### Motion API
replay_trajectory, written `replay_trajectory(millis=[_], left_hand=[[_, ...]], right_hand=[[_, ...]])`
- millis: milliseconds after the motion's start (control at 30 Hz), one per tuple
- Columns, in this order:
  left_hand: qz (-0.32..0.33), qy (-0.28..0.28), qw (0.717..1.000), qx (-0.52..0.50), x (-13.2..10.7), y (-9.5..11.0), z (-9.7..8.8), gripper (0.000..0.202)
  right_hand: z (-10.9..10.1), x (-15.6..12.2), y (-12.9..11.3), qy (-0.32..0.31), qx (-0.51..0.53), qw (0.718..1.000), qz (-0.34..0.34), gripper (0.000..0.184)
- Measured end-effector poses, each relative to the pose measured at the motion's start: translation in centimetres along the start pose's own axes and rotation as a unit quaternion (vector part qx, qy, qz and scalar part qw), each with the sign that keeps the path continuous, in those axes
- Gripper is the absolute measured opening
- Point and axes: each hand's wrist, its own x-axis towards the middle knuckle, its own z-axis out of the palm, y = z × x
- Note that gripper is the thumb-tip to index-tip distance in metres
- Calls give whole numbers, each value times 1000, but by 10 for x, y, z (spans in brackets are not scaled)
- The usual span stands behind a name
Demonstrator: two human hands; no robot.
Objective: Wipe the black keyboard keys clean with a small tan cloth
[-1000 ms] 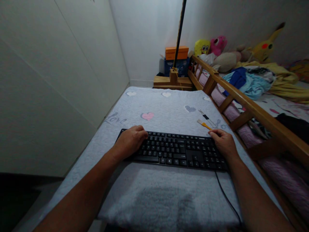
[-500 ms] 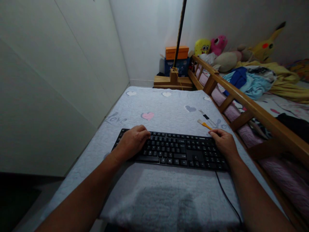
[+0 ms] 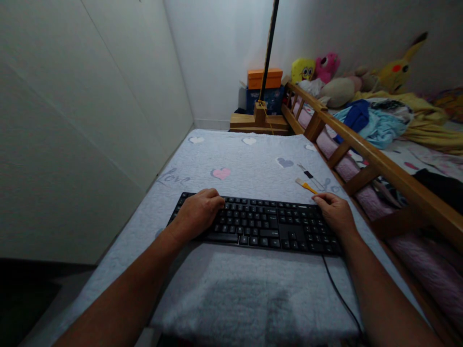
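A black full-size keyboard (image 3: pixel 258 224) lies across the quilted bed cover, its keys facing up. Over its left part is my left hand (image 3: pixel 200 211), fingers curled together at the upper rows of keys; the fingertips are partly hidden. My right hand (image 3: pixel 334 212) is closed about the keyboard's right end, thumb and forefinger at the far corner. A small flat brush (image 3: pixel 306 185) with pale bristles and a yellow handle lies just behind that corner, its handle running up to my right fingertips. Beside it rests a thin metal tool with a black sleeve (image 3: pixel 308 174).
The keyboard's cable (image 3: pixel 342 296) runs down towards the near edge. A wooden bed rail (image 3: pixel 379 154) borders the right side, with plush toys and clothes beyond. White panels (image 3: pixel 90 120) stand at the left. Boxes (image 3: pixel 265 78) and a wooden post base (image 3: pixel 259 118) stand at the back.
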Motion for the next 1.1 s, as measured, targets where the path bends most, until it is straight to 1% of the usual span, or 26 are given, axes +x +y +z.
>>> replay_trajectory(millis=[400,600,867,1100], left_hand=[[-55,-39,998,-5,-6,-8,-9,30],[-67,-29,997,-12,-9,-13,-10,31],[-86,-26,996,9,-14,-24,-10,32],[-91,-28,995,4,-16,-31,-10,31]], right_hand=[[-1,-1,-2,-3,-3,1000,4,30],[-2,-2,-3,-5,1,1000,7,30],[-1,-1,-2,-2,10,1000,7,30],[-1,-1,-2,-1,10,1000,8,30]])
